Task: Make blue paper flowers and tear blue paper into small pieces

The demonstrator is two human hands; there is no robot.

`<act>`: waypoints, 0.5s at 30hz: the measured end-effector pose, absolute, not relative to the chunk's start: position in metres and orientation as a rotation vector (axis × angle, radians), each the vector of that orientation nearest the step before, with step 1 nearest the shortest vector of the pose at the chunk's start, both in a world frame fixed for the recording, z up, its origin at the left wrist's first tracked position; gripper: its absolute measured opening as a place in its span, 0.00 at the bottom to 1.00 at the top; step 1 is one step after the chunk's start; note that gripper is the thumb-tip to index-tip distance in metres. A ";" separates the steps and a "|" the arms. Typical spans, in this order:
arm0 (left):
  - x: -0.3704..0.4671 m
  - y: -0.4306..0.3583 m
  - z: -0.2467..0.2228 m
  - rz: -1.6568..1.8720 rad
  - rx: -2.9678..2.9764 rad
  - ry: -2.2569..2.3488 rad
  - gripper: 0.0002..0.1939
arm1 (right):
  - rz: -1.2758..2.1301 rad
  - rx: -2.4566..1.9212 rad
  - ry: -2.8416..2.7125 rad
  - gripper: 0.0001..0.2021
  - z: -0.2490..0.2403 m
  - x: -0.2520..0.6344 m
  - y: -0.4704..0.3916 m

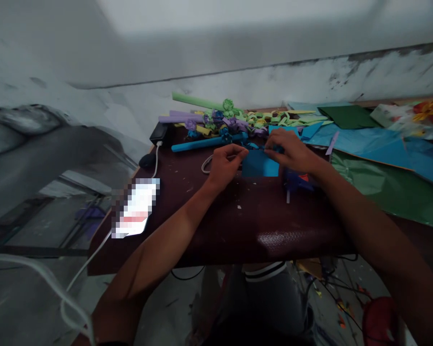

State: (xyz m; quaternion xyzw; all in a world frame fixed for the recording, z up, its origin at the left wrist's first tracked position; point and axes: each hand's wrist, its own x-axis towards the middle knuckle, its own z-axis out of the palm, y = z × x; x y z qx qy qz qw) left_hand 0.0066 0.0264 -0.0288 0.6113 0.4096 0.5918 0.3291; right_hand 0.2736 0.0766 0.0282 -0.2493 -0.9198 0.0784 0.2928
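A small blue sheet of paper [260,166] is held a little above the dark red tabletop. My left hand [226,166] pinches its upper left corner between thumb and fingers. At the upper right edge, the curled fingers of my right hand [286,148] are closed on the same sheet. Just beyond it, a rolled blue paper stick [205,143] lies with folded blue paper pieces at its right end. Partly under my right wrist is a dark blue tool [296,181] with a red patch; a short whitish stick shows beside it.
Paper flowers and strips [238,122] in green, purple and yellow pile up by the wall. Green and blue sheets [371,187] cover the table's right side. At the left are a lit phone [139,206], a white cable [156,161] and a black adapter [161,132].
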 end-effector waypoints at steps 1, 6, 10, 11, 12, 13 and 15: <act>0.005 0.029 -0.030 1.585 1.577 1.098 0.19 | 0.212 -0.652 -2.427 0.10 0.029 0.278 0.080; -0.002 0.040 -0.038 1.667 1.449 1.157 0.18 | 0.171 -0.687 -2.336 0.09 0.029 0.299 0.097; -0.005 0.039 -0.038 1.654 1.349 1.127 0.22 | 0.082 -0.760 -2.217 0.10 0.028 0.307 0.102; -0.004 0.037 -0.036 1.631 1.376 1.102 0.23 | 0.056 -0.763 -2.198 0.10 0.028 0.305 0.100; -0.002 0.035 -0.035 1.605 1.430 1.072 0.24 | 0.038 -0.751 -2.198 0.11 0.028 0.302 0.098; 0.000 0.033 -0.034 1.582 1.504 1.041 0.24 | 0.029 -0.727 -2.220 0.12 0.028 0.297 0.094; 0.005 0.029 -0.031 1.546 1.653 0.988 0.24 | 0.040 -0.658 -2.309 0.11 0.027 0.284 0.085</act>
